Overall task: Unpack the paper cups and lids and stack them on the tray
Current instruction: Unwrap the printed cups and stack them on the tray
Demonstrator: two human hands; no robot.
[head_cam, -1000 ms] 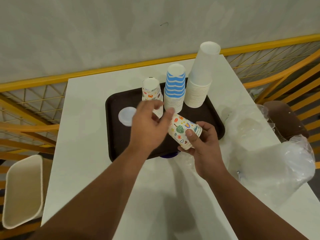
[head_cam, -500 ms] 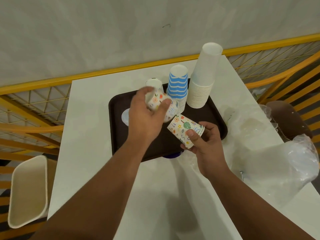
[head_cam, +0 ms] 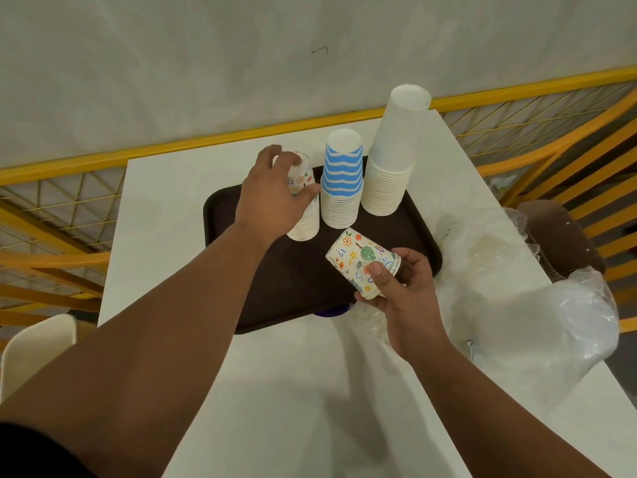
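White tabletop (head_cam: 293, 374) is being viewed from above, edged at its far side by a yellow railing (head_cam: 206, 139) under a pale wall. Beyond both hands a dark brown tray (head_cam: 303, 288) is lying on that table. To the right of the right hand crumpled clear plastic wrapping (head_cam: 537, 326) is spread over the table's edge. Farthest beyond the right hand, the tall stack of plain white cups (head_cam: 393, 160) is standing upside down on the tray, and the blue-striped stack (head_cam: 341, 181) is standing just to its left. Directly under the left hand (head_cam: 272, 198) the stack of doodle-print cups (head_cam: 305, 215) is standing inverted beside the striped one; its topmost cup is being gripped by curled fingers and thumb. Nearer to the viewer, a short nested bunch of doodle-print cups (head_cam: 362, 260) is being held tilted above the tray's near right part, clasped by the right hand (head_cam: 403, 291) with the thumb pressed on its printed side.
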